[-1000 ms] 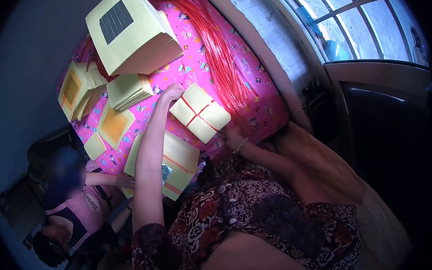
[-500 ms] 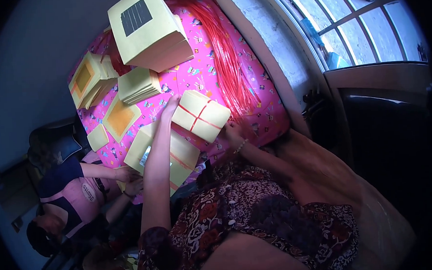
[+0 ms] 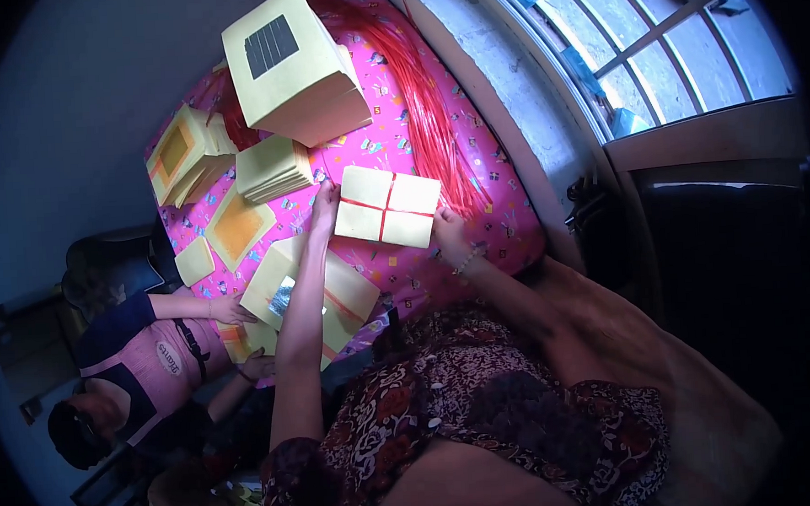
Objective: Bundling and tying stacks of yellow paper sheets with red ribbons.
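Yellow bundle [image 3: 387, 207], cross-tied with red string, is held flat on the pink patterned table [image 3: 478, 240], beside loose red strings [image 3: 430, 114]. It is pressed by left hand [image 3: 324, 208] at its left edge and gripped by right hand [image 3: 450, 237] at its right corner.

the tied bundle [image 3: 387, 206] lies on the tabletop [image 3: 505, 239], between the left hand [image 3: 324, 208] at its left edge and the right hand [image 3: 450, 239] at its right. behind it stands a big box [image 3: 290, 68] — a bunch of strings [image 3: 425, 114] runs along its right. left of the bundle sits a stack of sheets [image 3: 274, 167]; nearer, under the left forearm, another tied packet [image 3: 311, 299]. a second person [image 3: 154, 358] sits at the left.
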A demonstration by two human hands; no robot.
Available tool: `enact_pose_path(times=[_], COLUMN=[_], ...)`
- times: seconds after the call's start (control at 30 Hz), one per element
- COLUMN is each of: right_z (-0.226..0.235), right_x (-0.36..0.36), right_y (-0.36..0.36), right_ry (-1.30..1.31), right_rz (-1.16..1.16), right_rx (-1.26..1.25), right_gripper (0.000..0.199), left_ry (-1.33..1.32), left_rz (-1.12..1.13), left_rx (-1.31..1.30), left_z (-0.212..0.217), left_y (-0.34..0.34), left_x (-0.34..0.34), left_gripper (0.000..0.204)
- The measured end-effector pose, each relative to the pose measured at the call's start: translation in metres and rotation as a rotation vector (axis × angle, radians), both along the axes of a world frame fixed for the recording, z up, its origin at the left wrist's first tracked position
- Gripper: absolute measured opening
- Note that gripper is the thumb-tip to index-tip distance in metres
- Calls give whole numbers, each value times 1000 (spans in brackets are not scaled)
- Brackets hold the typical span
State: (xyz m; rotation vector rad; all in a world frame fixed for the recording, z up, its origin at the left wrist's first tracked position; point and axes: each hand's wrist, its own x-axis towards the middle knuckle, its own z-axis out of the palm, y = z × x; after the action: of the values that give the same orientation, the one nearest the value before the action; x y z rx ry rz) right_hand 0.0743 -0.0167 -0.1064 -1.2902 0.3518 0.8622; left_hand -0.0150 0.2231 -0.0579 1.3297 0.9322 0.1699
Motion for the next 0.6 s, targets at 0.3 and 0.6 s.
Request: enact_pose_path(times=[0.3, 0.6], right_z=[28, 63], right_x=[68, 93], right_y=[33, 24], right_ry=[-131, -336], right_rz=[172, 449], right_rx=[355, 322], right_gripper=[14, 15], left_ry=[-491, -184], left_rz=[92, 55], left_rx=[243, 455], left_z=[65, 46], left_y=[-4, -41], left_x=[1, -36], left_gripper=[12, 20])
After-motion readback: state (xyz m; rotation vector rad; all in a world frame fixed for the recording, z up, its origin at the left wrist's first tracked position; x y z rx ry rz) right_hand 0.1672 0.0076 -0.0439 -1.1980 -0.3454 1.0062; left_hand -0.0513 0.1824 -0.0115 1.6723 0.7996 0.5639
